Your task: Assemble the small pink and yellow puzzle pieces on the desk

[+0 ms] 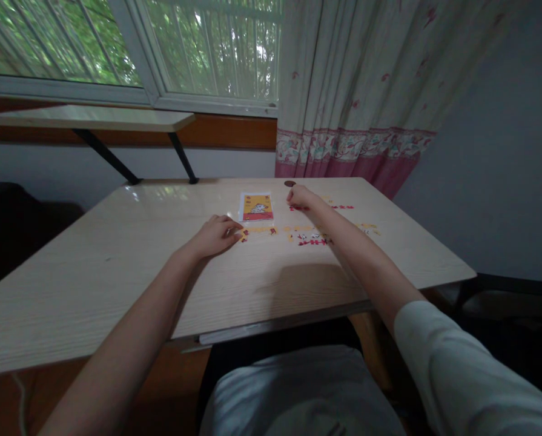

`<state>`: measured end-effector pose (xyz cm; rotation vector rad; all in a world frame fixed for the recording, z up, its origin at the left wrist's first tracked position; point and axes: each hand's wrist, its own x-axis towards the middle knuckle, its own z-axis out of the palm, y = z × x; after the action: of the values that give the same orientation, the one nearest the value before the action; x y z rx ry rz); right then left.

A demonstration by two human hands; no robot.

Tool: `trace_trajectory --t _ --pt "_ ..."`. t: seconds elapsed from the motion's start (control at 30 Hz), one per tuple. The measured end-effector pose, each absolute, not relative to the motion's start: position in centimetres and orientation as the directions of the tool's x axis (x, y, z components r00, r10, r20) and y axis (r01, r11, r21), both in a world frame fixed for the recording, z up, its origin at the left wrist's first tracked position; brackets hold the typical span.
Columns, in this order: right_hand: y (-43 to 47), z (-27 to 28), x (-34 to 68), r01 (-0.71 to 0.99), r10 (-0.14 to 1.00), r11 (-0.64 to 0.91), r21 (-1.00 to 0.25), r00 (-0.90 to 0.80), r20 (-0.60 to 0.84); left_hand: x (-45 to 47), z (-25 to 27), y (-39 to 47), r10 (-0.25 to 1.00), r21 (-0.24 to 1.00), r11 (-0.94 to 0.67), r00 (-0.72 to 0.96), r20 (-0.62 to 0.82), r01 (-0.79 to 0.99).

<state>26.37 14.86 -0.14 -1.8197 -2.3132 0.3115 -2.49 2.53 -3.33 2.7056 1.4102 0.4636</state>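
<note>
Resting LH (217, 234) by yel pcs (260, 230) | RH (300, 195) at red pcs (343, 207)

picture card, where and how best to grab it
The card is probably best pinched by its left edge, coming from the left: it lies flat, so its edges offer the pinch, and pieces lie off its near and right sides.

Two hands (217, 235) (300, 197), one picture card (257, 208)
</note>
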Motion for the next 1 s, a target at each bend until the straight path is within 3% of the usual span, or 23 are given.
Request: trace_trajectory --t 0.6,1.0 --pt "13.8 0.8 26.2 0.954 0.975 0.183 -0.236 -0.207 -0.082 -2.4 -3.2 2.4 0.812 0.174 -0.576 0.535 0.233 0.798" --pt "13.7 0.1 26.6 0.895 0.966 0.167 -0.413 -0.233 -0.113 -2.6 -3.7 2.7 0.812 0.22 -0.576 0.52 0.266 0.787"
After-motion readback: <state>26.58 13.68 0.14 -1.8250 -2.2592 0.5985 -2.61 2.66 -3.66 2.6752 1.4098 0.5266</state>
